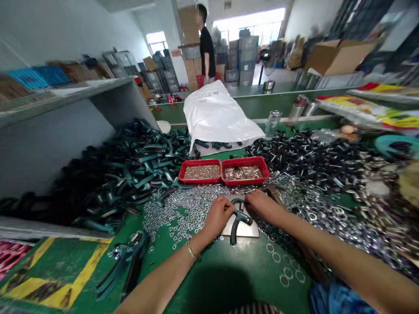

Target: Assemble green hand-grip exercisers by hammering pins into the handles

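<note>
Teal hdl. part on metal plate, nr. ctr. of table's near edge. L hand pinches it, appar. to steady; R hand at its upper end, grip can't be confirmed. Red trays just beyond, prob. for easy reach. Sm. rings around; other teal hdls. heaped toward table's left edge.

Metal plate partly hidden; blue cloth cut off.

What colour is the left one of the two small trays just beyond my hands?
The left tray is red, best seen in the head view.
</note>
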Tool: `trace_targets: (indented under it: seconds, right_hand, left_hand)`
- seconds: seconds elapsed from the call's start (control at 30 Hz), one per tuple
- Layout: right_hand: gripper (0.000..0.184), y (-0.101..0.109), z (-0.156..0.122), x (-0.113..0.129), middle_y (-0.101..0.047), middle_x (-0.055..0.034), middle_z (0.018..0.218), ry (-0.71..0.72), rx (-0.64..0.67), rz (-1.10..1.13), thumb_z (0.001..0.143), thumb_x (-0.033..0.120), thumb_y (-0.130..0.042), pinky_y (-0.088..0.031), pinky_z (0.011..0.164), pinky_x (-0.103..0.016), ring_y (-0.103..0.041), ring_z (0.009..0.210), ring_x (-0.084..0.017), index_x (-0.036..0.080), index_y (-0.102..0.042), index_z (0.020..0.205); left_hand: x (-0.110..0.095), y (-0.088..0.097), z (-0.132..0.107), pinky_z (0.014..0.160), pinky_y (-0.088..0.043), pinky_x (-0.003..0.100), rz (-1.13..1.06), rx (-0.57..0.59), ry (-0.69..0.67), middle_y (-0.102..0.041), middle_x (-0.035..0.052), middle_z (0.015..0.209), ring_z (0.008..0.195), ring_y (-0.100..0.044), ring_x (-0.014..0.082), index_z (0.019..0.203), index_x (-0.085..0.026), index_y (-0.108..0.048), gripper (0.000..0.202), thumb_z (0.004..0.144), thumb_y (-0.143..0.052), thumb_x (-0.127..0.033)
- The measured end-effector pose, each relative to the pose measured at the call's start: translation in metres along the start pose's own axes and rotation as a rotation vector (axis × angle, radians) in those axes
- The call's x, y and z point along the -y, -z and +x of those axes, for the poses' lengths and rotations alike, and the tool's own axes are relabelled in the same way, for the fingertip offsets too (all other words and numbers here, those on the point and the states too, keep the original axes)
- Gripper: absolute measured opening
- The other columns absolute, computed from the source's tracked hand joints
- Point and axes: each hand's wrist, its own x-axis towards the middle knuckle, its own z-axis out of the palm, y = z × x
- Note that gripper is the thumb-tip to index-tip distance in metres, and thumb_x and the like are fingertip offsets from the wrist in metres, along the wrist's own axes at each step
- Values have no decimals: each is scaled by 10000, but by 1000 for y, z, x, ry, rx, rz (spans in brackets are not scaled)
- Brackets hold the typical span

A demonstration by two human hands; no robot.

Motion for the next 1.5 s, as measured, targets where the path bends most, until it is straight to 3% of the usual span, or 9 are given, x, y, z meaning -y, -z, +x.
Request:
trace_targets:
  seconds: [0.17, 0.33, 0.5, 0.77, 0.9, 1.13, 1.27, 1.37, 1.5]
  right_hand:
    - [157, -3, 1, 2, -662, -154, 926, -39, -28, 59, 851, 14, -516, -437, 869, -380, -599, 920, -267, 107, -640, 881]
    - [150, 15, -3, -9, -678, -64, 882, -122, -104, 229, 966, 197, -456, -489, 722, -280, -643, 781, -179, 165, -599, 931]
    - [221, 2, -6, 5, -685, -16, 783, -192, -167, 356, 996, 289, -403, -492, 619, -245, -650, 677, -148, 187, -572, 895]
    - [203, -13, 0, 11, -664, -45, 805, -186, -228, 236, 995, 237, -408, -472, 680, -278, -624, 727, -177, 184, -560, 870]
    - [184, -14, -2, 17, -650, -103, 887, -140, -200, 69, 983, 197, -425, -463, 768, -332, -606, 836, -229, 166, -576, 883]
    - [214, 7, -5, 23, -643, -109, 990, -16, -112, -119, 961, 121, -429, -464, 864, -349, -583, 979, -256, 161, -629, 1025]
    - [309, 14, -43, 9, -604, -161, 1148, -164, -245, -313, 983, 178, -409, -443, 932, -388, -549, 1078, -281, 124, -531, 1262]
    - [253, 8, -76, -7, -616, -178, 1036, -367, -202, -432, 953, 281, -496, -463, 825, -416, -580, 943, -310, 104, -580, 1112]
    - [133, 3, -89, -31, -635, -134, 892, -556, -103, -248, 895, 284, -538, -456, 715, -349, -610, 840, -270, 158, -572, 869]
  left_hand:
    - [-7, 7, 3, 842, -435, 341, 339, 109, -282, -616, 56, 911, 901, -561, 210, 843, -171, -627, 169, 955, -517, -235]
    - [-11, 14, -5, 897, -420, 382, 548, 265, -514, -645, 74, 1034, 977, -555, 241, 1021, -168, -648, 270, 1004, -409, -293]
    - [-25, 19, -34, 1021, -363, 475, 539, 208, -401, -557, 116, 1323, 1191, -472, 316, 1281, -154, -539, 537, 903, -552, -535]
    - [-32, 14, -44, 1023, -371, 469, 533, 199, -290, -528, 122, 1349, 1254, -415, 319, 1331, -133, -500, 479, 913, -523, -364]
    - [-34, 13, -43, 982, -388, 491, 578, 197, -289, -545, 133, 1313, 1182, -455, 326, 1308, -126, -528, 471, 924, -497, -396]
    - [-38, 10, -46, 931, -399, 512, 641, 199, -265, -535, 147, 1314, 1134, -467, 331, 1291, -121, -549, 448, 914, -495, -356]
    - [-38, 10, -46, 906, -409, 478, 653, 207, -272, -543, 139, 1301, 1112, -480, 313, 1285, -123, -554, 418, 913, -467, -293]
    - [-38, 9, -44, 891, -408, 470, 669, 219, -296, -542, 140, 1295, 1085, -489, 313, 1236, -122, -590, 384, 903, -468, -268]
    - [-37, 7, -43, 884, -410, 474, 665, 220, -295, -545, 146, 1280, 1088, -490, 322, 1222, -124, -594, 374, 902, -500, -293]
